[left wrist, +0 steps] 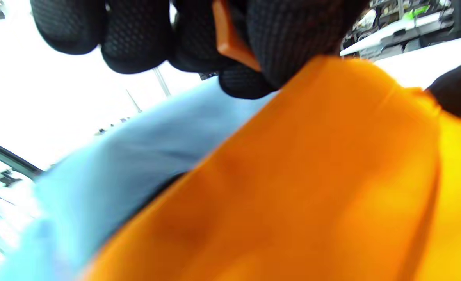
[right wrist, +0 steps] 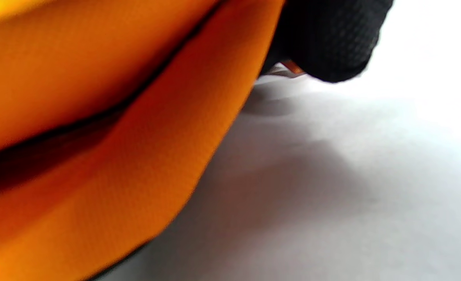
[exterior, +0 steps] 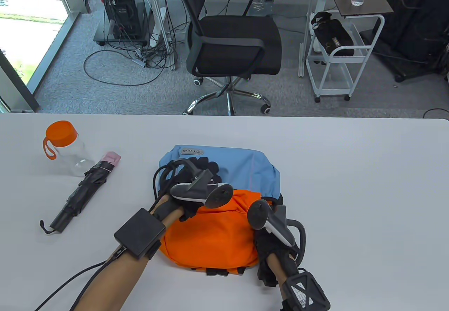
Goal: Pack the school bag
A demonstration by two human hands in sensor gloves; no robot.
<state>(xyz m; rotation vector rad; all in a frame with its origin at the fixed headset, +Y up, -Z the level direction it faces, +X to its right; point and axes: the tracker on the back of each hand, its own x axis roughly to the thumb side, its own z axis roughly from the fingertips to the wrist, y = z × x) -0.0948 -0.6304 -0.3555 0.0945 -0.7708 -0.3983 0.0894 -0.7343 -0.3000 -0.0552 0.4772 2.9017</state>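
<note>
The school bag [exterior: 214,241], orange in front and light blue [exterior: 242,170] behind, lies flat in the middle of the table. My left hand [exterior: 201,170] rests on top of it where blue meets orange. In the left wrist view its curled fingers [left wrist: 136,35] pinch a small orange tab [left wrist: 230,43] above the bag [left wrist: 292,187]. My right hand [exterior: 268,251] sits at the bag's right edge, mostly hidden under its tracker. The right wrist view shows one gloved fingertip [right wrist: 328,39] against the orange side [right wrist: 97,117], a small orange piece under it.
A clear bottle with an orange lid [exterior: 66,149] stands at the table's left. A folded black umbrella [exterior: 82,193] with a pink end lies beside it. Behind the white table [exterior: 368,184] are an office chair [exterior: 231,44] and a white cart [exterior: 336,55].
</note>
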